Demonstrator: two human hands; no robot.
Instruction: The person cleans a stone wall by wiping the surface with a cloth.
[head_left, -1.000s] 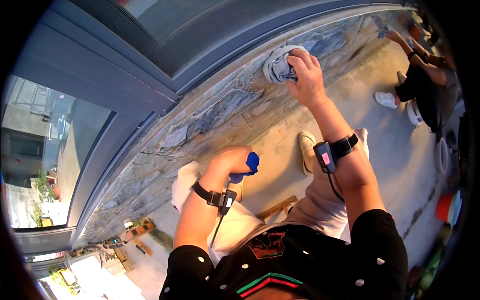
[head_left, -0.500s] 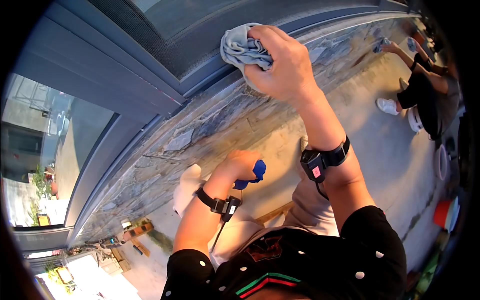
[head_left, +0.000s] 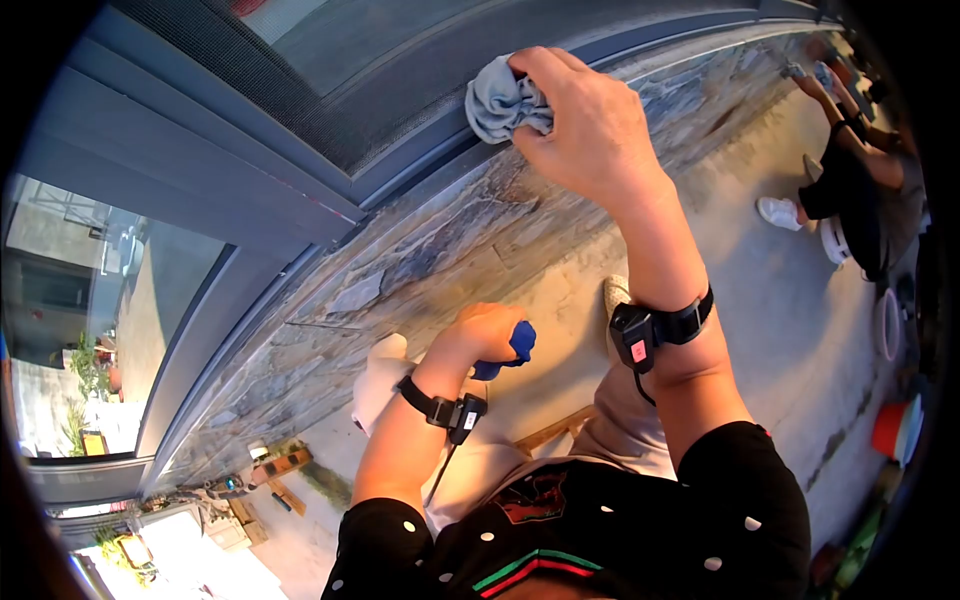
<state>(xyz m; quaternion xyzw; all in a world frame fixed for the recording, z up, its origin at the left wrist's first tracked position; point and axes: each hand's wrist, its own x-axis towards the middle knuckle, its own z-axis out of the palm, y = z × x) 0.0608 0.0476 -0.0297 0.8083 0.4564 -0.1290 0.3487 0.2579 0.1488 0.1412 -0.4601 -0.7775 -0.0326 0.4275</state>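
Right fingers (head_left: 545, 68): bent, pinched in around a bunched grey-blue cloth (head_left: 500, 100), its folds bulging out past the fingertips. We see the right hand (head_left: 598, 135) over the lower rail of the grey window frame (head_left: 400, 180), cloth overlapping that rail; firm contact we can't confirm. Left hand (head_left: 485, 332): curled into a loose fist, blue cloth (head_left: 521, 343) poking out of it; most of its fingers are hidden from us. It hangs near the knee, well apart from the frame.

Farther out, we get a black strap with a small box on each forearm, right box (head_left: 632, 338), left box (head_left: 467, 419). Stone wall (head_left: 430, 240) runs directly below the frame, concrete floor (head_left: 725, 215) beside it. Wooden stool (head_left: 553, 430) partly shows beneath the wearer. Far right, we have another person (head_left: 880, 210) near the wall, white shoe (head_left: 778, 212) visible, and a red basin (head_left: 886, 430).
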